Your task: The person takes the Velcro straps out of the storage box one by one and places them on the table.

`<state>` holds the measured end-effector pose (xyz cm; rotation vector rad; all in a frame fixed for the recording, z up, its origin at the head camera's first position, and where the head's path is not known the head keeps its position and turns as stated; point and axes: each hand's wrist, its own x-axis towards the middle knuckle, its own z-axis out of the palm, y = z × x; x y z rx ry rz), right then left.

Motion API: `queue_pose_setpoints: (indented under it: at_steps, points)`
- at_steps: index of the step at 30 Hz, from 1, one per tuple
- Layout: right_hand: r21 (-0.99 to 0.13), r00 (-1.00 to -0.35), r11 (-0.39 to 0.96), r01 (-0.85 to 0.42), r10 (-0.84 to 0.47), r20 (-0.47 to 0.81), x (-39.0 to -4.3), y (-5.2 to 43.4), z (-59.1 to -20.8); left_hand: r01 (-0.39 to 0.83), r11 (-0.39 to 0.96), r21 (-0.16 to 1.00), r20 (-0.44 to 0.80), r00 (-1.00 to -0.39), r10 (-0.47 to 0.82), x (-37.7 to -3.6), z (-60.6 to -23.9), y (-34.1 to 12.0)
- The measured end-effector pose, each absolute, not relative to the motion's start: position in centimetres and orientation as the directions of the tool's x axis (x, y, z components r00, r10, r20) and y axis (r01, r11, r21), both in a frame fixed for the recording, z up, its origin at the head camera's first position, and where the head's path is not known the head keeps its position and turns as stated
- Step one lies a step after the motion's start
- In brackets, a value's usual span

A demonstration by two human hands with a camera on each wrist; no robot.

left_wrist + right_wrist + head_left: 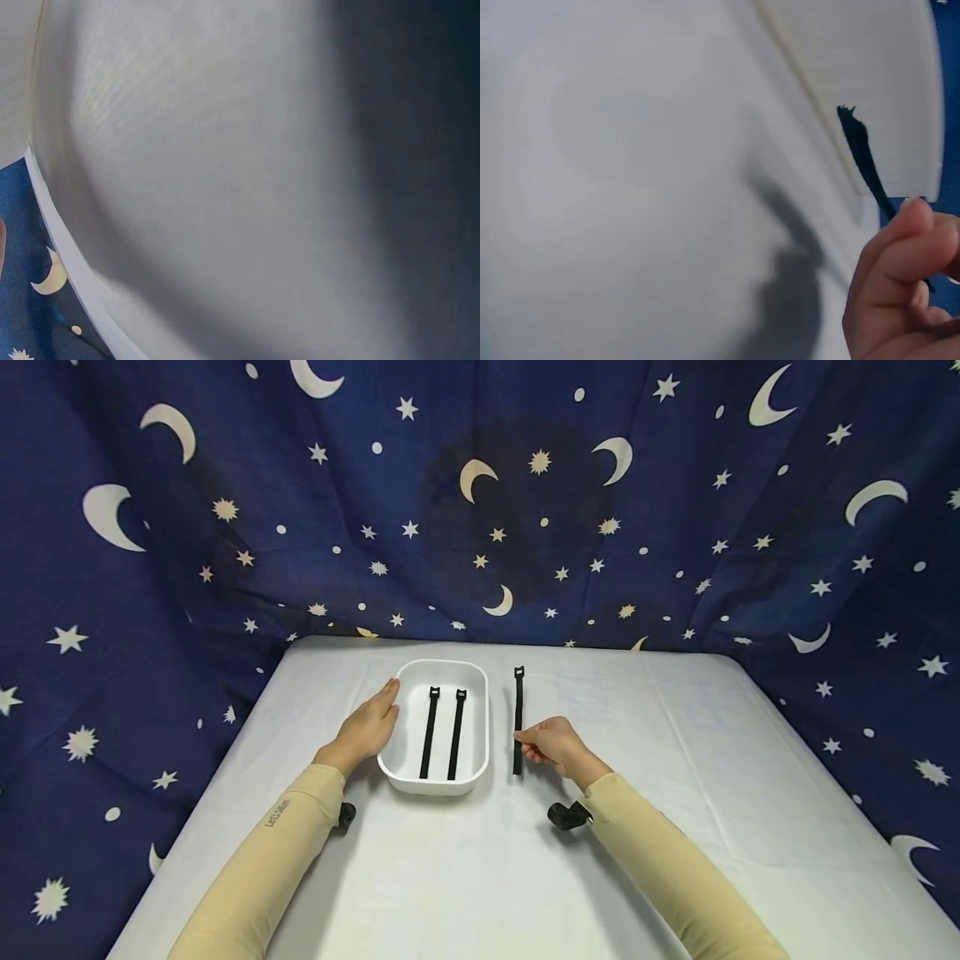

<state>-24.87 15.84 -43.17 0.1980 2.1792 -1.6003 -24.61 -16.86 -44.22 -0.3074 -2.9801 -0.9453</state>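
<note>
Soft shadows point(789, 300); hazy wrist views

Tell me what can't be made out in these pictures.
Held strap, middle: right wrist view, hidden by the fingers of the right grip.
Left grip: left wrist view, nearly all cut off by the left edge.
Left strap and right strap in the white tray: head view, too small to show surface texture.
Black object: head view, partly covered by the left sleeve.

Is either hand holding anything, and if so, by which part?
The right hand pinches a black strap partway along, nearer its plain end than its slotted head. The left hand lies against the white tray, gripping nothing.
</note>
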Motion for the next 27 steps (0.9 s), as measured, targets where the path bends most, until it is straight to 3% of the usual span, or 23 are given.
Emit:
queue_pose_setpoints:
  at_steps: [16,27]
  points:
    - [-0.824,-0.906,0.436,0.362,-0.042,-0.421,-24.4,15.1,-44.7,0.188,0.797,0.574,0.066,-0.981,0.184,-24.7,-44.2,-16.8]
    - [-0.819,-0.908,0.432,0.379,0.001,-0.42,-24.6,14.8,-45.0,0.188,0.792,0.581,0.062,-0.98,0.187,-24.8,-44.3,-17.0]
